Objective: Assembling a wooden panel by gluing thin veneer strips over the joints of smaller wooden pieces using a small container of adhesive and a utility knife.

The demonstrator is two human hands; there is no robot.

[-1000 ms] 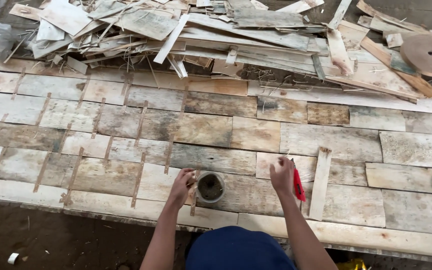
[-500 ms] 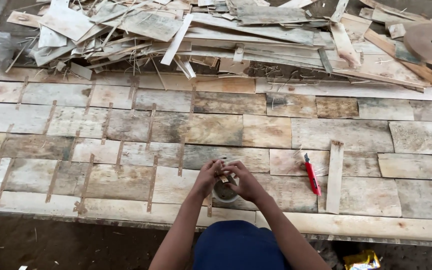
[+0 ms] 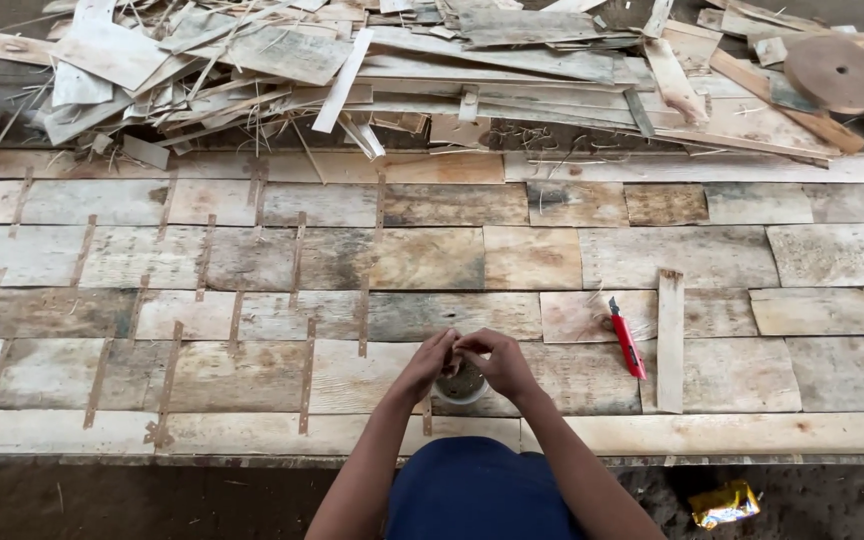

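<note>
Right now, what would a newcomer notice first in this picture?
Both hands, the left hand and right hand, meet over a small round container at the near edge of the patchwork wooden boards. A red utility knife lies just right, and a scrap wood pile fills the far side.

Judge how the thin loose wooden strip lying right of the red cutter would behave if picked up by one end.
The wooden strip looks long, narrow and thin, so it would probably feel light and flex or sag a little. Its top end looks rough and splintered, so it may snap or shed slivers. It lies flat on the board surface, so it should slide, not roll.
</note>
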